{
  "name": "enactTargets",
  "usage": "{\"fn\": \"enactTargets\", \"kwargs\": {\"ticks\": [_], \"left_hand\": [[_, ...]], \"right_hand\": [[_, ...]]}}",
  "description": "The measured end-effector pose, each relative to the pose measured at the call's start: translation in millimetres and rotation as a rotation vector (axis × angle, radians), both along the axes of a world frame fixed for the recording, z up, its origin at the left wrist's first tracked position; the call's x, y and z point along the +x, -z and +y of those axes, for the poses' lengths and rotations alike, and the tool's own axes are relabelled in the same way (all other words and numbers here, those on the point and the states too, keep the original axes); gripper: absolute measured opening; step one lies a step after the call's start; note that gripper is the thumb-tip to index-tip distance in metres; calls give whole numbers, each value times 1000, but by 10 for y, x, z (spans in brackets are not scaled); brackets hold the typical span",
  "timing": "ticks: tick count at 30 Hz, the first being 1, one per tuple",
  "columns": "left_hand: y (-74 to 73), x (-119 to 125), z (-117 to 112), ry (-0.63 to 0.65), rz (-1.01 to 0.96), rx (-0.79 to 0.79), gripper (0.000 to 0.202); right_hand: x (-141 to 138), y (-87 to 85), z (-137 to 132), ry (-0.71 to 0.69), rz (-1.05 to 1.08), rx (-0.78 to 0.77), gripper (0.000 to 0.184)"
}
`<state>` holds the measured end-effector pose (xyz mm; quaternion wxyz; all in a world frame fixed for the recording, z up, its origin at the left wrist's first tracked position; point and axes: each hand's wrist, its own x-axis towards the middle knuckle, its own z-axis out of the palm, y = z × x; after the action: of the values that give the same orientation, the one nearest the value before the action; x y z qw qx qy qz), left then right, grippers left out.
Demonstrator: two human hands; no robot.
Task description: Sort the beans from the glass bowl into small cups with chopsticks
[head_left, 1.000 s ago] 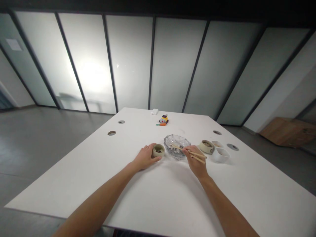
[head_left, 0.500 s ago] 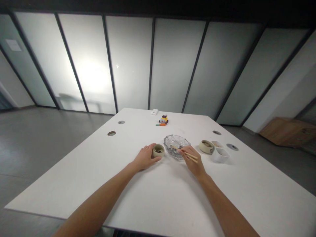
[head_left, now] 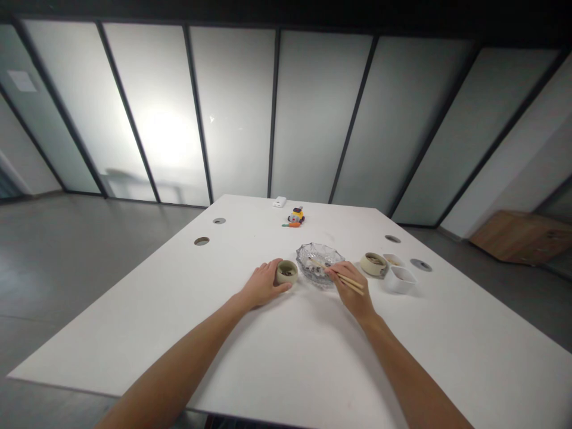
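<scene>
My left hand (head_left: 267,285) is curved round the left side of a small pale-green cup (head_left: 287,279) that stands on the table and has small dark bits in it. In my right hand (head_left: 351,287) is a pair of wooden chopsticks (head_left: 348,282), held in a closed grip. Their tips reach into a clear cut-glass bowl (head_left: 304,253) just right of the cup. Several small dark-and-white pieces (head_left: 316,270) lie in the glass bowl. Whether the tips pinch one of them is too small to tell.
Right of my right hand stand a second pale-green cup (head_left: 372,271) and white square dishes (head_left: 400,285). Farther back on the white table (head_left: 250,357) are a yellow toy vehicle (head_left: 296,215), a toy carrot (head_left: 292,225) and a white case (head_left: 279,202). Round holes (head_left: 202,241) pierce the tabletop.
My right hand has shifted slightly to the right with the chopsticks, whose tips stay over the glass bowl. My left hand and its cup have not moved.
</scene>
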<state>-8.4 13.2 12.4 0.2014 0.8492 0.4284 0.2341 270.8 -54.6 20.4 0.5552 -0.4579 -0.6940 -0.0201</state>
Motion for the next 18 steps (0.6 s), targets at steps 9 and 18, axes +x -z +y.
{"fn": "enactTargets", "kwargs": {"ticks": [9,18], "left_hand": [[9,10,-4,-10,12,8,64],[-26,0,-26,0,-5,6,63]], "right_hand": [[-61,-206,-166,96,163,15,40],[129,-167,-160,63,18,-76,40]]}}
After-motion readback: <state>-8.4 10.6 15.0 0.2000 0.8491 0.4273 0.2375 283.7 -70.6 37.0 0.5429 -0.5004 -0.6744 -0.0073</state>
